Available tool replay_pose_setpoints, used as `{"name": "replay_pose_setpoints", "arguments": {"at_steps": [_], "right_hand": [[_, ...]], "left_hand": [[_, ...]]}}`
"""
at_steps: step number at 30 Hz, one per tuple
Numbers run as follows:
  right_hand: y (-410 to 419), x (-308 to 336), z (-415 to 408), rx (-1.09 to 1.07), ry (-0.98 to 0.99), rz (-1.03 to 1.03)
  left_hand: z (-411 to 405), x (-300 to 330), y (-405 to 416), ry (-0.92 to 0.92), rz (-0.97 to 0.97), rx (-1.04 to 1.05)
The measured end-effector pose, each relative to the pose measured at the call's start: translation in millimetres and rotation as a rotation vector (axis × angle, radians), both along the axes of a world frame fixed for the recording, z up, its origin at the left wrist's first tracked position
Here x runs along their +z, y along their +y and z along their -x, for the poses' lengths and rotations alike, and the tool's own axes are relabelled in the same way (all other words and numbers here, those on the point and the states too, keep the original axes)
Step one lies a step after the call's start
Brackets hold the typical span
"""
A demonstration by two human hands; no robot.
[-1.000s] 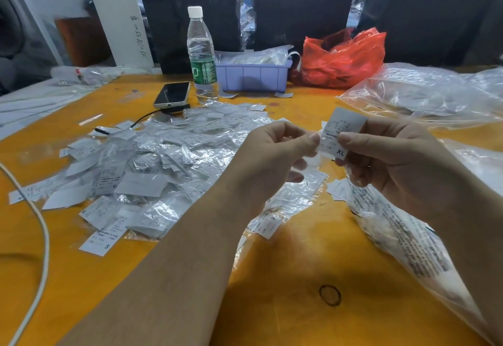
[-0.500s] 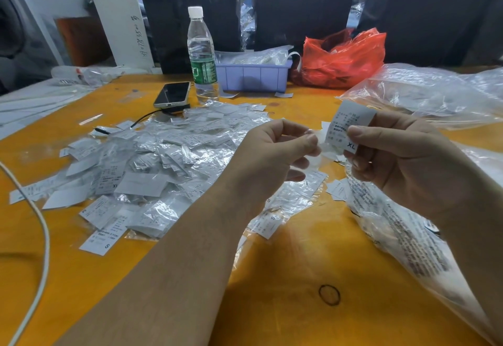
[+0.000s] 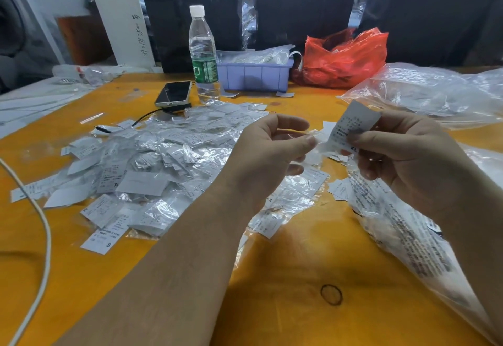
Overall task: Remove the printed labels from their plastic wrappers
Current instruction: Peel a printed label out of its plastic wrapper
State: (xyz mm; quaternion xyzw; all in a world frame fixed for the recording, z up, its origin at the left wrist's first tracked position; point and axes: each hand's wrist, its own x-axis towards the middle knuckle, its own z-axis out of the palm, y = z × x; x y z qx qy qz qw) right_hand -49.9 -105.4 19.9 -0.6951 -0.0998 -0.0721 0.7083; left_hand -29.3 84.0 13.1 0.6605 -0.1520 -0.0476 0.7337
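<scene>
My right hand (image 3: 402,160) pinches a white printed label (image 3: 351,125) marked XL between thumb and fingers, held above the orange table (image 3: 285,277). My left hand (image 3: 269,152) pinches the small clear plastic wrapper (image 3: 318,140) that trails off the label's left side. A wide pile of wrapped labels and loose wrappers (image 3: 152,166) covers the table to the left of my hands. Beneath my right hand lies a large clear bag with printed text (image 3: 402,234).
A water bottle (image 3: 203,57), a phone (image 3: 174,93) with a black cable, a lilac tray (image 3: 253,76) and a red plastic bag (image 3: 345,57) stand at the back. Big clear bags (image 3: 435,92) lie at the right. A white cable (image 3: 40,226) curves along the left.
My hands have drawn apart: the right hand moved the label up and to the right, and the wrapper slid off toward the left hand.
</scene>
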Motion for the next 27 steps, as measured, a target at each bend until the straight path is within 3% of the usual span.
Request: {"name": "replay_pose_setpoints", "arguments": {"at_steps": [27], "right_hand": [[9.4,-3.0,6.5,-0.139,-0.196,0.196]], "left_hand": [[-0.1,-1.5,-0.9,-0.019,-0.055,-0.083]]}}
